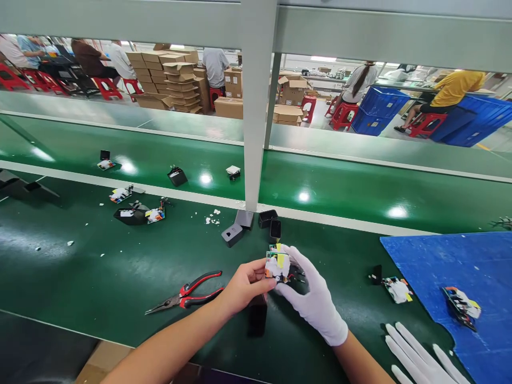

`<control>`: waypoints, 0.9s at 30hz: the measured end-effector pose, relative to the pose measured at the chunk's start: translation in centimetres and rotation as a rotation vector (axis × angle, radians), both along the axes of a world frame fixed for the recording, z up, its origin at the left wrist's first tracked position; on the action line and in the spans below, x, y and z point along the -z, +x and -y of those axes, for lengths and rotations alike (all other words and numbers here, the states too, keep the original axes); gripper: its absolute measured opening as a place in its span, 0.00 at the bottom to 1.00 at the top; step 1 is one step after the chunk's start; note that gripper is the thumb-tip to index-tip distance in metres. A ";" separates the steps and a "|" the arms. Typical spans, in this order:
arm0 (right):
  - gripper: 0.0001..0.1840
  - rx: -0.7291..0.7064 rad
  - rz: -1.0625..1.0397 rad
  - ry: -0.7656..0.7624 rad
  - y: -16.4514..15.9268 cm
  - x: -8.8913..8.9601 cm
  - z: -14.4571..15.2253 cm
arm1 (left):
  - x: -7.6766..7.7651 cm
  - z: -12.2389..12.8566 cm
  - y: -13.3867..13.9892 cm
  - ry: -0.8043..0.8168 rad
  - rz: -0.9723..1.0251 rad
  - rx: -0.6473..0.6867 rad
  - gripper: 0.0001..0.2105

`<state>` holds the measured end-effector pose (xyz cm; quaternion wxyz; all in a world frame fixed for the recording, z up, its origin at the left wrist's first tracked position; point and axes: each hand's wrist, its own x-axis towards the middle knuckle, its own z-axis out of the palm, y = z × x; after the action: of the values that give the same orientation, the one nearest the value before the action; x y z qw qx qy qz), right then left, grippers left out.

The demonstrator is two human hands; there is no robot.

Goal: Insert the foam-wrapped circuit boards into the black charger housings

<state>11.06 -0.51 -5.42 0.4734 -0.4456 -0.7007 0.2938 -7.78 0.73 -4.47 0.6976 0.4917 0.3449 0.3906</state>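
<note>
My bare left hand (248,285) pinches the left edge of a small circuit board (277,264) that carries white filler and yellow tape. In a white glove, my right hand (312,296) curves round the board's right side, its fingers and thumb closed on it. A black part with thin metal pieces (298,274) shows between the gloved fingers, partly hidden. Below my left hand a black case (257,319) rests on the green bench. Long-nose pliers (186,293) with red and black handles lie to the left, jaws pointing left.
Black housings (275,229) and grey housings (232,233) stand ahead, near the upright post (256,106). Boards (155,214) lie at left; another board (398,289) lies at right, beside a blue sheet (424,261). A white glove (420,354) is at the lower right. White crumbs (213,218) dot the bench.
</note>
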 end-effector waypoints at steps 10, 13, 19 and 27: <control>0.36 -0.140 -0.093 -0.110 -0.5 0.1 0.5 | 1.6 -0.7 0.4 -0.263 0.359 0.202 0.23; 0.35 -0.137 -0.058 -0.071 -0.5 0.5 0.7 | 1.7 -0.4 0.5 -0.284 0.373 0.192 0.22; 0.38 -0.183 0.006 -0.157 0.0 0.9 -0.2 | 2.1 -0.4 0.2 -0.243 0.391 0.242 0.28; 0.36 -0.160 0.050 0.105 -0.1 -0.5 0.9 | 1.9 -0.7 0.2 -0.204 0.263 0.280 0.31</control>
<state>10.96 -1.41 -4.95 0.4534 -0.3701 -0.7601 0.2824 -7.54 1.45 -6.32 0.8301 0.4065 0.2172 0.3138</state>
